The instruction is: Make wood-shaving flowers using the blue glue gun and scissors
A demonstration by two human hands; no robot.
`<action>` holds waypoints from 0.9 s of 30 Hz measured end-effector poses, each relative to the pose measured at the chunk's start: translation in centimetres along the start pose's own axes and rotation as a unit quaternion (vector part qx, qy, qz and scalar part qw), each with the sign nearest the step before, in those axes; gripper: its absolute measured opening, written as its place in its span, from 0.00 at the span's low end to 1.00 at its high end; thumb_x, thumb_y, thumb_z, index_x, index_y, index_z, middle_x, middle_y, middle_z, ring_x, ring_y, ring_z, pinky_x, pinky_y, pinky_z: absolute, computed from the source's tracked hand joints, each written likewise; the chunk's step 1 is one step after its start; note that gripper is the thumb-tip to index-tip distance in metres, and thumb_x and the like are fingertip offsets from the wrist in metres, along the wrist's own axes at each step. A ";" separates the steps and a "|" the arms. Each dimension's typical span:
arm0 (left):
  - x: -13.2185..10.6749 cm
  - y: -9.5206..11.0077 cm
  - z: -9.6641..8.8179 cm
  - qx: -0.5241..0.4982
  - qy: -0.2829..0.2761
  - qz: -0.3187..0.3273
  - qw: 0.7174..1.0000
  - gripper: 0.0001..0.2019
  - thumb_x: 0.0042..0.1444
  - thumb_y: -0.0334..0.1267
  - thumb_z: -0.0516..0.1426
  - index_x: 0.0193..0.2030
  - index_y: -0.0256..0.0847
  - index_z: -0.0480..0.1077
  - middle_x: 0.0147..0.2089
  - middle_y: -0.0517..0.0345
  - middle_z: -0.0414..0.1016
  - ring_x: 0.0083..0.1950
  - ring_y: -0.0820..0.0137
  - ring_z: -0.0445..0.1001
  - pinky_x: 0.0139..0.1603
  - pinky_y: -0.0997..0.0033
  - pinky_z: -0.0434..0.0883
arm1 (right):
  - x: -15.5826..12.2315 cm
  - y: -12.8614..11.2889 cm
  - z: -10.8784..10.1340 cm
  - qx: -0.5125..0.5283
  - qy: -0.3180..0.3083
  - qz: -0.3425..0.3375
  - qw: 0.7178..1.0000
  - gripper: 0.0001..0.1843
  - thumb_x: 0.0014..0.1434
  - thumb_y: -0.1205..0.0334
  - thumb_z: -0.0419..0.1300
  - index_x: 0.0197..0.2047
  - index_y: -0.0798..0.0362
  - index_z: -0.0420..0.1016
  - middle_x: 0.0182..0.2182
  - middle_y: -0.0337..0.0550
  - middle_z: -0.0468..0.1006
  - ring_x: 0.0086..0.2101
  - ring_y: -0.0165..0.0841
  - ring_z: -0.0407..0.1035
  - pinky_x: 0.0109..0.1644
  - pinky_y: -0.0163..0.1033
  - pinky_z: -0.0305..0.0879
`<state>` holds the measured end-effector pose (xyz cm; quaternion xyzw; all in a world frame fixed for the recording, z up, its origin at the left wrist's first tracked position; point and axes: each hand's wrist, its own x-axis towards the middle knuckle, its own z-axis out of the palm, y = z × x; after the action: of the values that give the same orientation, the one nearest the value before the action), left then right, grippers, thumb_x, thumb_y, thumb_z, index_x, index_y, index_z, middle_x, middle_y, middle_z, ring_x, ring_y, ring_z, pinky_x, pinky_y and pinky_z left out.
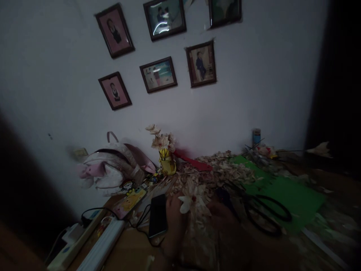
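Low in the middle, my left hand (175, 212) has its fingers closed at the left edge of a pale artificial flower (194, 201) with white petals and a red centre. My right hand (221, 214) is on the flower's other side, dark and blurred; its fingers are hard to make out. Just right of it are scissors (263, 214) with large black loop handles. Whether my right hand touches them is unclear. Under and behind the flower spreads a heap of loose pale petals (222, 169).
A smartphone (158, 216) lies by my left hand, among black cables. Further left are a power strip (66, 254) and a pale backpack (113, 169). A yellow cup (167, 166) holds finished flowers. A green sheet (282, 192) lies right. Framed pictures (158, 74) hang on the wall.
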<state>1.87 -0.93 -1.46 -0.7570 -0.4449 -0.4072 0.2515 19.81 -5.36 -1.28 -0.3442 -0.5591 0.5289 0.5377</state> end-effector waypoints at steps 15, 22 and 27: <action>-0.1 -0.1 0.0 0.001 -0.006 0.024 1.000 0.09 0.45 0.26 0.50 0.31 0.43 0.67 0.29 0.58 0.74 0.32 0.66 0.72 0.36 0.67 0.64 | -0.5 -0.5 -0.2 -0.029 -0.021 0.036 0.999 0.11 0.56 0.56 0.57 0.36 0.56 0.71 0.33 0.39 0.75 0.34 0.31 0.70 0.39 0.41 0.67; 0.1 0.1 -0.3 -0.009 -0.012 0.000 1.000 0.10 0.46 0.27 0.49 0.34 0.42 0.67 0.30 0.57 0.75 0.32 0.66 0.73 0.37 0.67 0.63 | -1.1 0.3 -0.7 -0.031 -0.005 0.055 0.998 0.15 0.59 0.57 0.54 0.48 0.53 0.66 0.46 0.44 0.70 0.41 0.34 0.68 0.43 0.45 0.68; 0.2 0.3 -0.6 -0.030 -0.014 -0.038 0.999 0.10 0.49 0.27 0.48 0.35 0.42 0.67 0.33 0.56 0.76 0.35 0.66 0.74 0.40 0.67 0.63 | 0.3 1.8 -0.1 -0.031 -0.001 0.066 0.997 0.14 0.59 0.57 0.54 0.46 0.55 0.68 0.42 0.42 0.72 0.38 0.32 0.69 0.40 0.43 0.69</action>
<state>2.00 -1.43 -1.01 -0.7526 -0.4643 -0.4190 0.2063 19.57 -4.70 -2.94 -0.3965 -0.5520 0.5459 0.4899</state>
